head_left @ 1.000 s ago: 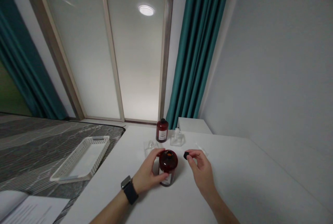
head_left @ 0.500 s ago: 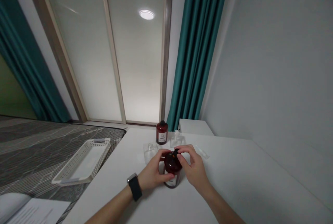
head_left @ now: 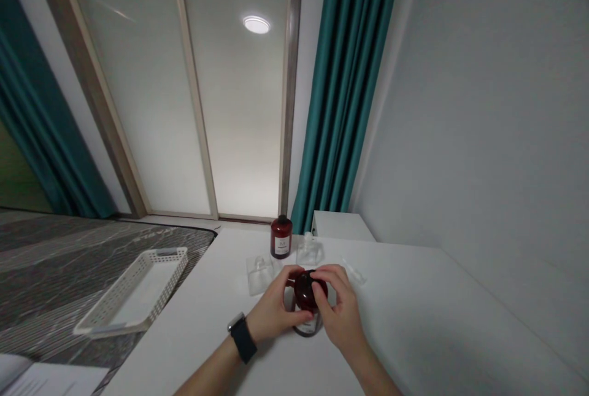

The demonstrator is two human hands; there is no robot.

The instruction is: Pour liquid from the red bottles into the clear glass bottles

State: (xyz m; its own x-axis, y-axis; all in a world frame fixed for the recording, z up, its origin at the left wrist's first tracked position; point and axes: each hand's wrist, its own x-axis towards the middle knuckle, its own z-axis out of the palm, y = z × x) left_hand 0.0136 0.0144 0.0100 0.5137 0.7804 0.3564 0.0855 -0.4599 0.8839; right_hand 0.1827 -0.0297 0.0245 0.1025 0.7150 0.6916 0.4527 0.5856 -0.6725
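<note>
The right grip (head_left: 340, 310) has reached the front bottle (head_left: 304, 293).

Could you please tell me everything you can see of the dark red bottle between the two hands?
The glossy, dark red, round-shouldered bottle, seemingly glass or plastic, stands roughly upright on the smooth white table. A pale label, its print too small to read, shows low on its front. The left hand grips its side; the right hand reaches over its neck, largely hiding the top, so whether it is capped cannot be told.
</note>
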